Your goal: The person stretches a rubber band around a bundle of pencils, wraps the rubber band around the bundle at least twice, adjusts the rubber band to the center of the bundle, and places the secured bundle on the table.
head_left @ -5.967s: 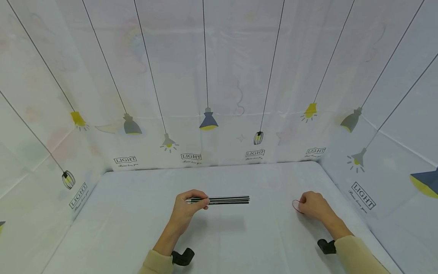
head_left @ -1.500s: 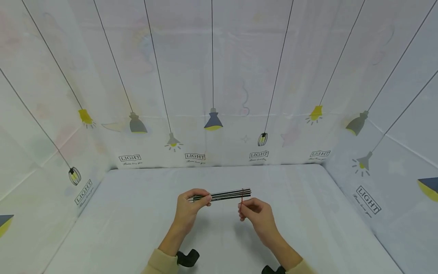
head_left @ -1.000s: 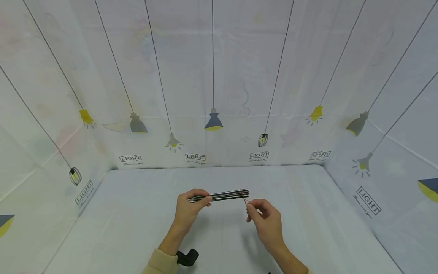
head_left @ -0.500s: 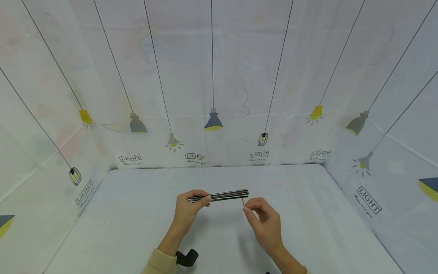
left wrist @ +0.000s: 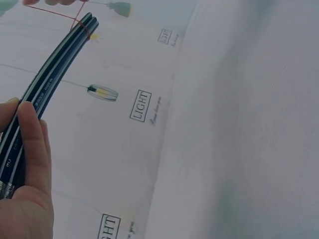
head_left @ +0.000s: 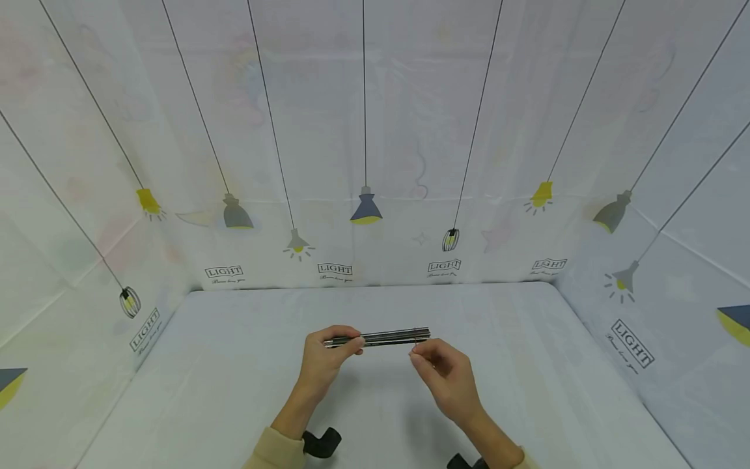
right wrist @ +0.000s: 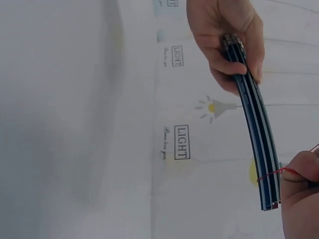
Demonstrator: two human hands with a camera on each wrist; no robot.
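A: Left hand [head_left: 321, 358] grips one end of the pencil bundle [head_left: 383, 337], fingers and thumb curled round it. The bundle is held level above the table [head_left: 234, 391], not touching it.

B: Bundle makeup?

A: Several thin, straight sticks, dark with pale stripes down the length, glossy finish. Metal ferrules show at the end by the left palm in the left wrist view. Looks curved in both wrist views, but that could be lens distortion.

B: Right hand?

A: Right hand [head_left: 448, 374] is just below the free end, fingertips pinching a thin red rubber band [right wrist: 271, 173]. The band is looped round the bundle near its tip and pulled taut toward the fingers, a fine red line in both wrist views.

B: Surfaces?

A: Table is covered in smooth pale sheeting with faint creases. The surrounding curtain [head_left: 363, 130] is the same light material, printed with hanging lamps and "LIGHT" labels. Beige sleeve cuffs sit at both wrists, with a black wrist mount [head_left: 319, 443] on the left.
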